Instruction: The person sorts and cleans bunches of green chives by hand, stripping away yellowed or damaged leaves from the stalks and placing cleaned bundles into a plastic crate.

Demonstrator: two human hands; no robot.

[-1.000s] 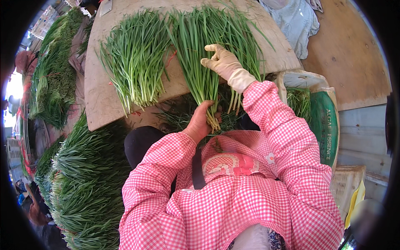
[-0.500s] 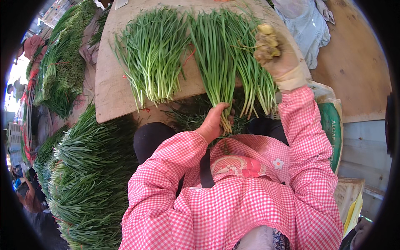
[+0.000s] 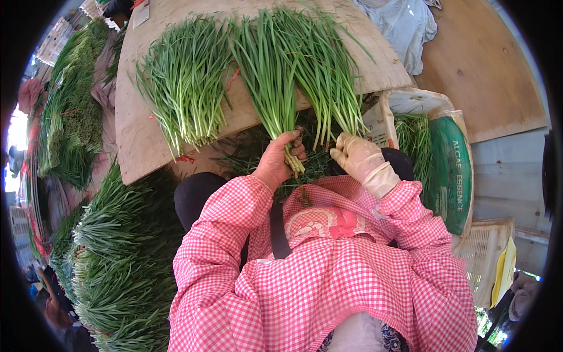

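My bare left hand (image 3: 280, 155) is closed round a bunch of garlic chives (image 3: 267, 88) near its pale stem ends. The leaves of that bunch lie back over the board. My right hand (image 3: 354, 157), in a soiled pale glove, has its fingers curled at the lower stem ends of the looser garlic chives (image 3: 328, 70) just to the right. It appears to pinch a few stems there; its fingertips partly hide them. A separate pile of garlic chives (image 3: 187, 88) lies on the board to the left, stems toward me.
The wooden board (image 3: 132, 117) bears the chives, with red ties on it. Large stacked chive bundles (image 3: 126, 252) stand at my left. To the right are a white crate (image 3: 384, 120), a green sack (image 3: 448, 176) and a pale cloth (image 3: 404, 29). Dark green trimmings lie below the board's edge.
My right hand has come down from the upper right of the board to the stem ends of the right-hand chives. My left hand still grips its bunch. The whole view has shifted slightly.
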